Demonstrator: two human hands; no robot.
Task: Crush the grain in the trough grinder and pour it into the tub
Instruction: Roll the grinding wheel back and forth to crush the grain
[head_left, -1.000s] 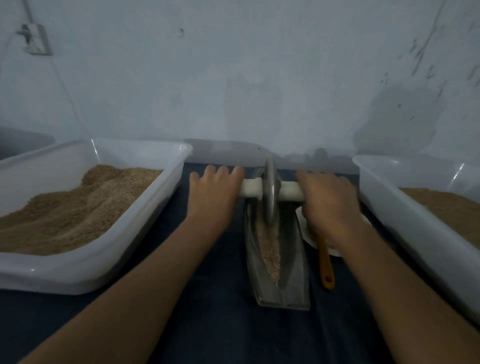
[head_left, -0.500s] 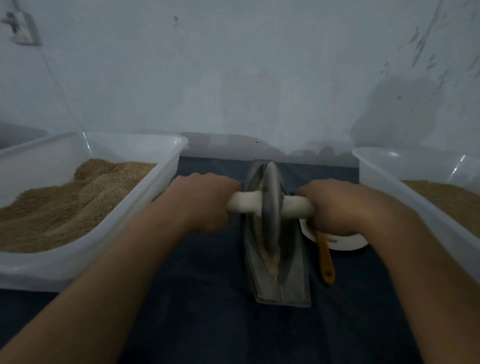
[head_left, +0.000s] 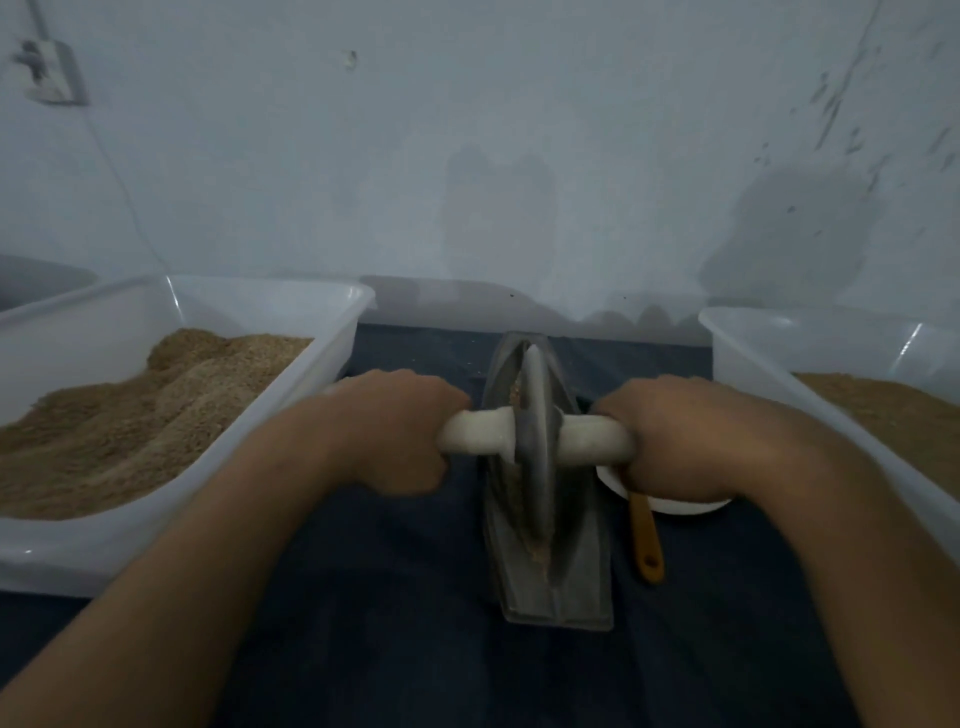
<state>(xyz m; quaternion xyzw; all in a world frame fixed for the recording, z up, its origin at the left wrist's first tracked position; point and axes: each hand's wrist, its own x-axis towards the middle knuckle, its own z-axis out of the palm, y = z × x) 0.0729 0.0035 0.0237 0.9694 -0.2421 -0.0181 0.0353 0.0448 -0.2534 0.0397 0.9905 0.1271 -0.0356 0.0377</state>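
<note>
Grain (head_left: 525, 512) underneath the wheel (head_left: 535, 452), trough grinder (head_left: 576, 582) mid-table.
My left hand (head_left: 392, 428) and right hand (head_left: 675, 439) grip the white axle (head_left: 480, 434); the disc seems heavy, stiff.

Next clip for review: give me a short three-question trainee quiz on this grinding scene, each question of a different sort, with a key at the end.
1. True or false: both the left hand and the right hand grip the white axle handle of the grinding wheel.
2. Multiple choice: where does the orange-handled utensil lie? A) in the left tub B) on the dark cloth right of the trough grinder, by the white dish C) inside the trough.
3. Fill in: the right tub holds brown ____.

Key: 1 true; 2 B; 3 grain.
</note>
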